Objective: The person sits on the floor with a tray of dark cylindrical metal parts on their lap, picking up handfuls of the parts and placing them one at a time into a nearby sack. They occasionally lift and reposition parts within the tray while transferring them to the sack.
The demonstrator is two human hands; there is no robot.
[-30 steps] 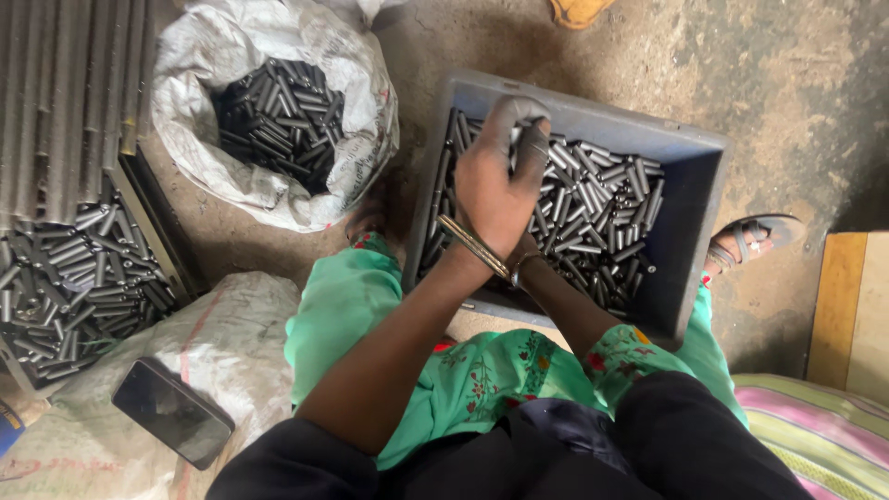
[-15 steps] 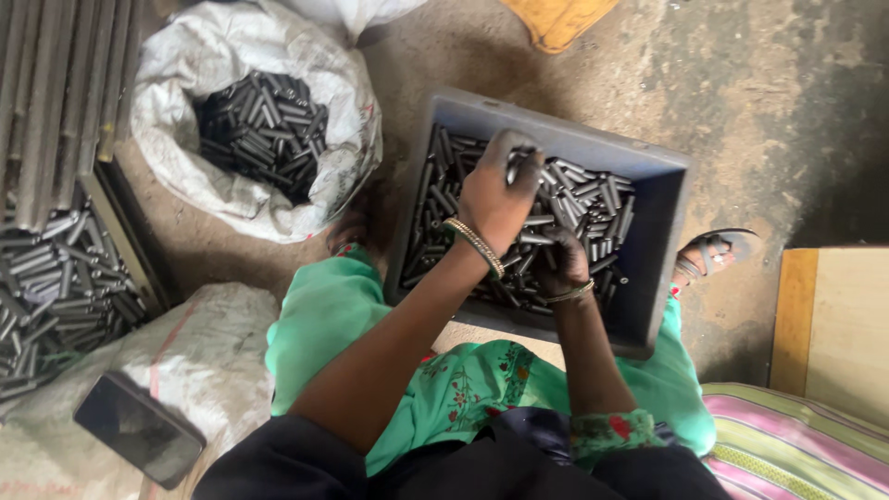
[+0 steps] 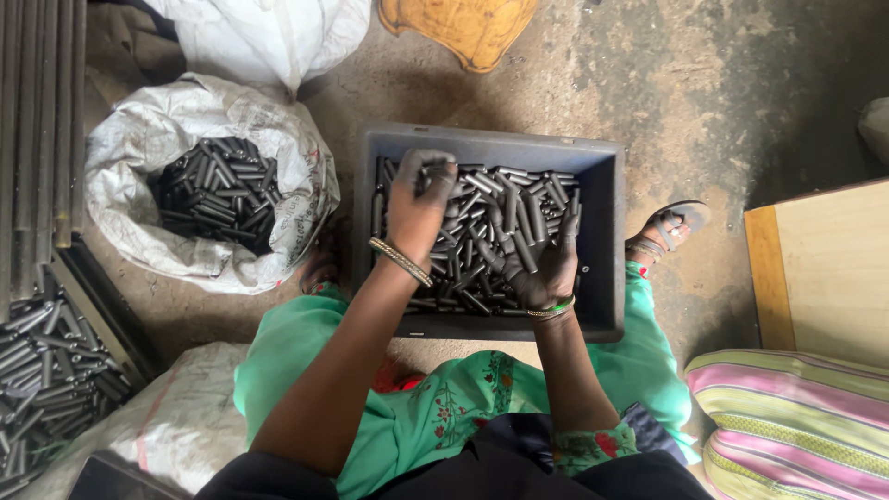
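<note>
A grey plastic crate sits on the floor between my knees, filled with several short dark metal tubes. My left hand hovers over the crate's left part, fingers closed around a few tubes. My right hand lies palm up in the crate's right part, cupping several tubes. Both wrists wear bangles.
A white woven sack holding more dark tubes stands to the left. Another tray of tubes lies at the far left, under long metal rods. A second white sack, a wooden board and a striped cushion surround me.
My left hand has shifted left over the crate with tubes in its grip. My right hand has turned palm up, scooping tubes. The view has drifted so the crate sits more central.
</note>
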